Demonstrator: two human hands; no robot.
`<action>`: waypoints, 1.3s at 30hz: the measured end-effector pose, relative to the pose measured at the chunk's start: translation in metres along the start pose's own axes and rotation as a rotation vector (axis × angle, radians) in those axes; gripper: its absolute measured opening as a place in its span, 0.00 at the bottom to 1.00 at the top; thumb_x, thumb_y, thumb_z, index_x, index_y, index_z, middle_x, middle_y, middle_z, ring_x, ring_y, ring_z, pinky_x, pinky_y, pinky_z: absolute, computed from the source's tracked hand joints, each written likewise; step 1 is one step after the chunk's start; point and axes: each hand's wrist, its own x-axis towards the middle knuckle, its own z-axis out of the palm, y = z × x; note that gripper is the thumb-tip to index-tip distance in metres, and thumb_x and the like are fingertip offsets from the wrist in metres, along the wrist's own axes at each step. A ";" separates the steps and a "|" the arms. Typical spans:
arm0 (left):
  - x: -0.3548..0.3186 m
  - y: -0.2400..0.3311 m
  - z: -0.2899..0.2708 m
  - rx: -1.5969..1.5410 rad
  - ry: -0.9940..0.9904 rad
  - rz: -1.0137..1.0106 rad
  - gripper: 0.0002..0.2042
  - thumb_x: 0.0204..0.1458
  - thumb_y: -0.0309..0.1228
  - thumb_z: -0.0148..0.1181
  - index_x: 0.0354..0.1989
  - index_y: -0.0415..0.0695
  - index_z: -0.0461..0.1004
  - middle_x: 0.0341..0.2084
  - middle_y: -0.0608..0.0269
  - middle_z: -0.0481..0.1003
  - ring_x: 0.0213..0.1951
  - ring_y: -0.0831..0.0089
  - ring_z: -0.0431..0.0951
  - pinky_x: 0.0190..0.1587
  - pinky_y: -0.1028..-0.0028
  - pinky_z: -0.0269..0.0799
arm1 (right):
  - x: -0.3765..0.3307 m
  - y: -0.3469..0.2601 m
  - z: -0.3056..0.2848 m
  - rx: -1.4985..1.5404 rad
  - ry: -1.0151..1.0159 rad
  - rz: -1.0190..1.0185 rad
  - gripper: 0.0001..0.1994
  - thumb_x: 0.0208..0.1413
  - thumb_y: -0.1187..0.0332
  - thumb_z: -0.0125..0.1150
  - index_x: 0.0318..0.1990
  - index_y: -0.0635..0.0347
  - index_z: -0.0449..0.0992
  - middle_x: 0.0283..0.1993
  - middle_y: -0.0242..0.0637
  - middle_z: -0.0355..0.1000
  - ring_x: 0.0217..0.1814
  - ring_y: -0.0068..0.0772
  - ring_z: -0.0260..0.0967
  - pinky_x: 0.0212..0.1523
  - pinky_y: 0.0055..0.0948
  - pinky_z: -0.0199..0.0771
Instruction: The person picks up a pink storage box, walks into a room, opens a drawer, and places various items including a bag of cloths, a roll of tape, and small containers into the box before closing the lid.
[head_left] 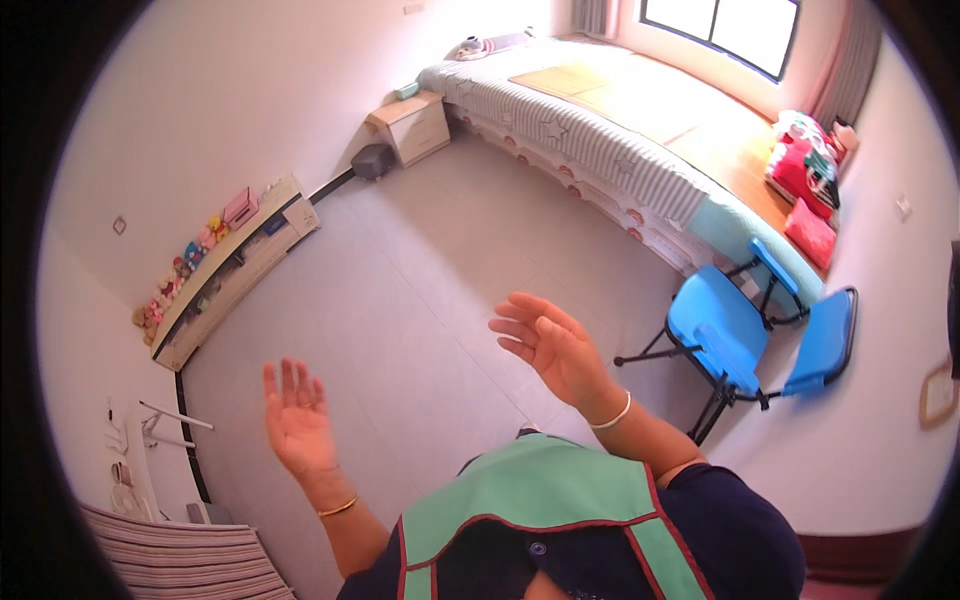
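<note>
- Your room centres on a wide bed [585, 135] with a grey-and-white striped cover and a wooden-toned mat; daylight comes through a black-framed window [735, 30] behind it.
- Below the bed spreads a smooth pale grey floor [400, 270].
- Just beside the bed's left end stands a small white bedside cabinet [418, 132] with a wood-coloured top, a dark grey cube stool [374, 161] near it.
- Across the floor from the bed, along your left wall, runs a long, low, cream cabinet [238, 276] bearing a row of colourful plush toys [192, 253].
- Close by the bed's right end, you have the blue padded chair [715, 315] with a black metal frame; it is the thing nearest your right hand [553, 350].
- That hand is raised over the floor, nearer the bed than the other, fingers parted, slightly curled and pointing left.
- Your left hand [300, 415], farther from the bed, is raised too, palm facing you, fingers upward and spread.
- Both your forearms come up from beside your green apron [530, 480].
</note>
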 end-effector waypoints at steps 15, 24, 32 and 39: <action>0.341 -0.199 0.008 -0.054 0.040 -0.353 0.26 0.54 0.40 0.51 0.60 0.46 0.57 0.55 0.55 0.63 0.56 0.61 0.65 0.57 0.62 0.61 | 0.360 -0.003 -0.131 -0.141 0.014 0.041 0.25 0.61 0.61 0.46 0.62 0.65 0.53 0.61 0.48 0.58 0.61 0.47 0.59 0.60 0.41 0.61; 0.607 -0.294 0.027 -0.083 -0.160 -0.584 0.26 0.53 0.40 0.52 0.60 0.46 0.58 0.53 0.54 0.65 0.54 0.61 0.67 0.56 0.63 0.63 | 0.581 -0.022 -0.206 -0.096 0.046 -0.080 0.28 0.59 0.62 0.50 0.62 0.66 0.52 0.61 0.50 0.57 0.63 0.48 0.57 0.61 0.42 0.61; 0.773 -0.384 -0.003 -0.061 -0.162 -0.672 0.25 0.54 0.40 0.52 0.59 0.45 0.58 0.53 0.55 0.66 0.54 0.62 0.68 0.54 0.64 0.64 | 0.773 -0.005 -0.282 -0.094 0.094 -0.012 0.29 0.59 0.61 0.50 0.63 0.66 0.51 0.62 0.50 0.56 0.62 0.47 0.58 0.60 0.40 0.62; 0.899 -0.361 -0.032 0.041 0.033 -0.444 0.26 0.54 0.40 0.51 0.60 0.45 0.56 0.54 0.54 0.65 0.54 0.61 0.67 0.55 0.63 0.63 | 0.970 0.035 -0.289 -0.072 -0.175 0.242 0.27 0.60 0.61 0.49 0.62 0.66 0.53 0.61 0.47 0.58 0.62 0.46 0.58 0.61 0.40 0.60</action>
